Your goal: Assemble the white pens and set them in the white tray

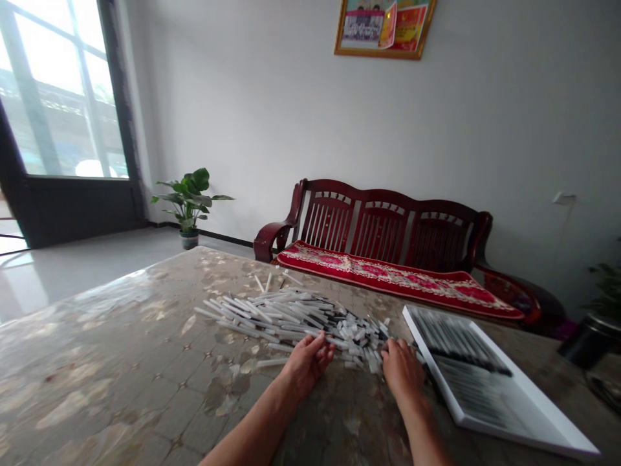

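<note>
A loose heap of thin whitish sticks point(272, 314) lies on the patterned table, with short clear caps point(356, 333) gathered at its right end. My left hand point(309, 362) is palm-up at the heap's front edge, its fingers curled and thumb and fingertips close together near a whitish stick; the grip is too small to make out. Beside the caps, my right hand point(402, 367) is back-up with bent fingers, and its fingertips are partly hidden. Just right of it, a white tray point(548, 414) holds rows of dark-and-clear sticks point(460, 340).
The patterned table point(121, 375) spreads out to the left. Behind it stands a dark red wooden bench point(383, 220) with a red cloth point(398, 278). A potted plant point(189, 200) is at the back left, and a dark container point(589, 340) at the far right.
</note>
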Demonstrator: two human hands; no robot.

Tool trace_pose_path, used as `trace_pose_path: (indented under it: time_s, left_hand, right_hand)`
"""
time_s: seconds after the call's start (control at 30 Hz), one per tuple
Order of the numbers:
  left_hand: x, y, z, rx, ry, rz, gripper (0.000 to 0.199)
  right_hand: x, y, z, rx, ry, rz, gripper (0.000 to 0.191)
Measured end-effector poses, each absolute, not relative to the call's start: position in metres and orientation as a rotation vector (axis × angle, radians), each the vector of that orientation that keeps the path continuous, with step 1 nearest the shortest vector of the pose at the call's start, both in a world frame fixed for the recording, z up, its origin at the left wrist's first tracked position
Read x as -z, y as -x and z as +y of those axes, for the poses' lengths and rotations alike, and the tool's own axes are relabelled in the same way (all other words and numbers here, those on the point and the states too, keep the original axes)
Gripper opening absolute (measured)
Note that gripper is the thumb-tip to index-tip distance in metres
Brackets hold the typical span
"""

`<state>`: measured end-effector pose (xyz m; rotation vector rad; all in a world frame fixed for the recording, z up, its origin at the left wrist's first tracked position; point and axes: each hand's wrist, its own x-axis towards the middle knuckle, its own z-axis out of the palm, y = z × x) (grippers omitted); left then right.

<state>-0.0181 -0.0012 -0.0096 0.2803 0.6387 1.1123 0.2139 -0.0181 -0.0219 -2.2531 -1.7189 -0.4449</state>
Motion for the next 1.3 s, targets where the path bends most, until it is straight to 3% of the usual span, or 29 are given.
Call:
trace_pose_path:
  time_s: [0.1,0.27,0.47,0.97,1.3]
  left_hand:
    - [0.009,0.017,-0.001,-1.145,-0.281,0.685,0.012]
    - [0.008,0.014,-0.002,-1.234,-0.283,0.694,0.014]
    - [0.008,0.014,-0.002,-1.277,-0.287,0.693,0.015]
    - [0.012,0.014,-0.003,-1.274,-0.367,0.697,0.017]
    - [0.019,0.012,-0.004,-1.321,-0.466,0.673,0.036]
  right_hand:
    - [0.022,-0.207,-0.017,0.338,1.984,-1.618,0.017]
    - [0.029,-0.175,-0.018,-0.153,1.467,-1.424,0.022]
    - [0.031,-0.148,-0.023,-0.473,1.338,-1.235,0.024]
    - [0.023,-0.139,-0.031,-0.294,1.361,-1.36,0.016]
    - [0.029,-0.143,-0.032,-0.188,1.386,-1.506,0.015]
